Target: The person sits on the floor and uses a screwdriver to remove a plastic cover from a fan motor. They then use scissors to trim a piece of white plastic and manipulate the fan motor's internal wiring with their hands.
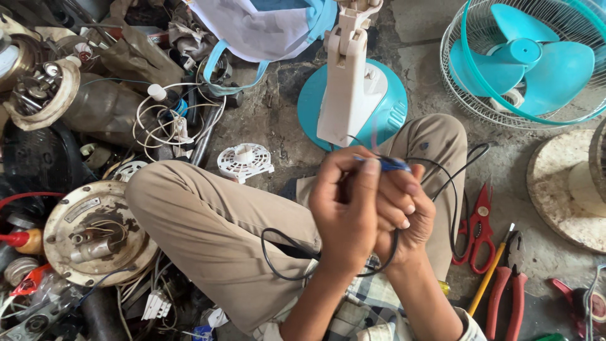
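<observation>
Both my hands are raised close together over my lap. My left hand (346, 211) and my right hand (407, 208) pinch a thin black cable (278, 262) with a blue-wrapped bit (390, 164) at its top, between the fingertips. The cable loops down past my wrists and runs right over my knee (435, 136). Just beyond the hands stands a white fan stand (344, 88) on a teal round base (385, 117).
Red scissors (478, 221), red-handled pliers (508, 284) and a yellow screwdriver (489, 278) lie on the floor at right. A teal fan blade in a wire guard (524, 63) sits top right. Motor parts (95, 230), wire coils (170, 123) and a white vent cap (245, 161) crowd the left.
</observation>
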